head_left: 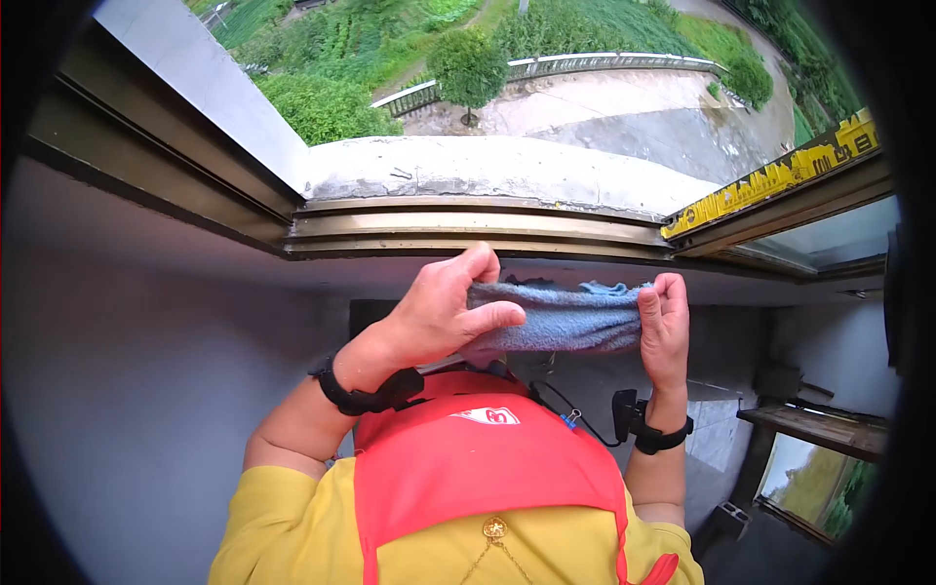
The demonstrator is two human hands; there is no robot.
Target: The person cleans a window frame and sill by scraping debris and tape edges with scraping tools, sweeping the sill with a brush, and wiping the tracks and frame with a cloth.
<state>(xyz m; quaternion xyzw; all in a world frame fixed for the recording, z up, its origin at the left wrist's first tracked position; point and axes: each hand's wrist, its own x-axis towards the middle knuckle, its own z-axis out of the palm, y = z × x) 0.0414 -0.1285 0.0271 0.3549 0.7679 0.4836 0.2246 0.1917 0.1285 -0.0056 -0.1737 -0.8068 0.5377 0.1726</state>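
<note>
A blue cloth (575,320) with a fuzzy weave is stretched between my two hands, in front of my red apron (487,453). At its left end, my left hand (450,304) grips it with the thumb lying along the front. My right hand (665,327) pinches the other end, thumb pressed against the folded edge. The cloth sags in folds, and a ragged bit sticks up near its upper right. Just beyond the hands runs the metal window track (478,230); the cloth is apart from it.
Past the track lies a worn white outer sill (468,166), with the yard far below. At right stands a sliding sash with yellow printed tape (780,175). The brown window frame (175,146) borders the left. A wooden ledge (814,429) is low on the right.
</note>
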